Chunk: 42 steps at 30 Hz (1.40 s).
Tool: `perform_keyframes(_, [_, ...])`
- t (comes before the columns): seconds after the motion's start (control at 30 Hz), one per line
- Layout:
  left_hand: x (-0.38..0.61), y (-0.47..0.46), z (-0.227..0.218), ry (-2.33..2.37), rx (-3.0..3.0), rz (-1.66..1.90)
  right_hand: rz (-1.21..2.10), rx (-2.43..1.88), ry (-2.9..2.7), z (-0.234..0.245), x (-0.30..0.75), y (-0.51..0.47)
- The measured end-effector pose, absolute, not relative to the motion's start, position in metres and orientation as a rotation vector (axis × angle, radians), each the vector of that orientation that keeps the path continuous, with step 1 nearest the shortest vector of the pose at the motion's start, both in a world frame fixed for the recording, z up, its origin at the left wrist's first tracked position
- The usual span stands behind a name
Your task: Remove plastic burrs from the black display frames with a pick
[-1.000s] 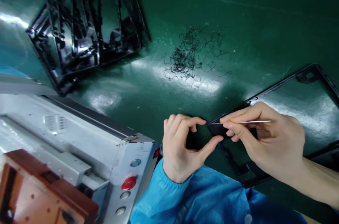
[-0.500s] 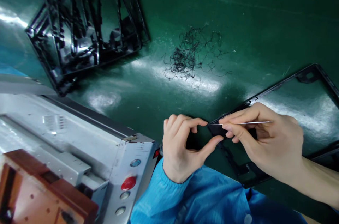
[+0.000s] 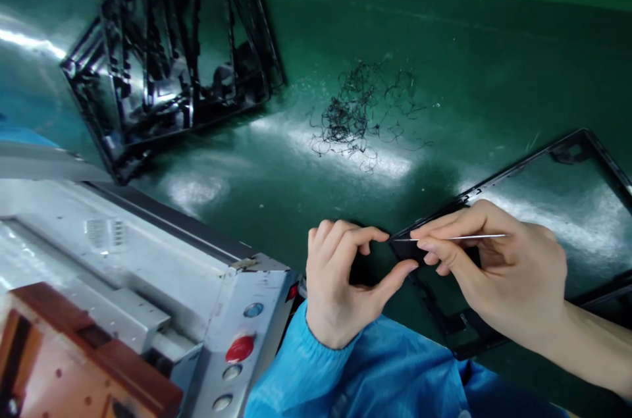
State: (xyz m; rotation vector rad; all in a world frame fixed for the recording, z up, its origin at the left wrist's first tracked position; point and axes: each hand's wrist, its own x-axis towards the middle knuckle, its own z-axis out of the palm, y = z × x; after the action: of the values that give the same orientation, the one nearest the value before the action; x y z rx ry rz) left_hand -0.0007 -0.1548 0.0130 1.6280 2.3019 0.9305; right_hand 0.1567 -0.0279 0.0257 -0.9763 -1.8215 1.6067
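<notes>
A black plastic frame [image 3: 567,153] lies on the green surface at the right, one corner pointing toward my left hand [image 3: 340,280]. That hand curls round this corner, index fingertip at its tip and thumb on the near side. Between the thumb and fingers of my right hand [image 3: 508,266] is a thin, straight metal tool [image 3: 474,236], its kind unclear. Its tip reaches the frame's corner, close to my left index finger. My right hand covers part of the frame.
Black shavings [image 3: 348,115] lie tangled on the green surface [image 3: 296,187] beyond my hands. Several black frames [image 3: 197,123] are piled at the upper left. A metal machine [image 3: 276,280] with a red button [image 3: 239,349] and an orange-brown block [image 3: 93,365] stands at the lower left.
The whole view has shifted slightly, so things sit a little lower and further right. Both hands keep nearly the same pose, with the tool tip still at the frame's corner.
</notes>
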Motion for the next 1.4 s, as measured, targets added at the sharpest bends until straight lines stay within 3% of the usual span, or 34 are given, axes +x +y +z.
perform_keyframes(1.4, [-0.005, -0.159, 0.015, 2.225, 1.626, 0.917, 1.618, -0.811, -1.939, 0.023, 0.155, -0.027])
